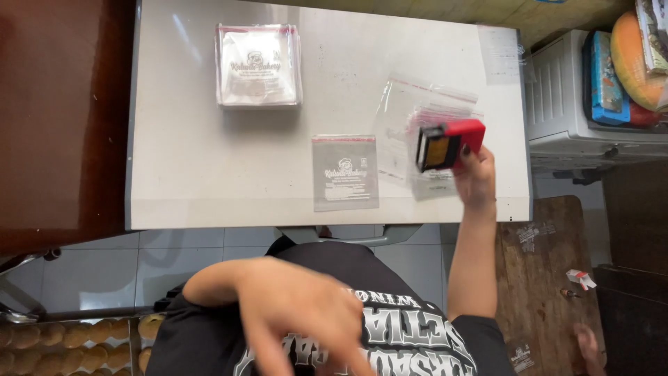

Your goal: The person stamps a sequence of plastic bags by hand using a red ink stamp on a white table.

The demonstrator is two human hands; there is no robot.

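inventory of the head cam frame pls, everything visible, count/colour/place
stamper: 1, red body with black frame and yellow face, in the right hand over the table's right side
single printed bag: 1, clear with white print, table centre
bag stack: 1 stack, clear, table upper left
loose bags: a few, clear, under the stamper
table: 1, white
pastry tray: 1, golden round pastries, lower left
wooden board: 1, brown, lower right
white appliance: 1, right edge
right hand: gripping the stamper
left hand: blurred, holding nothing, near the dark shirt
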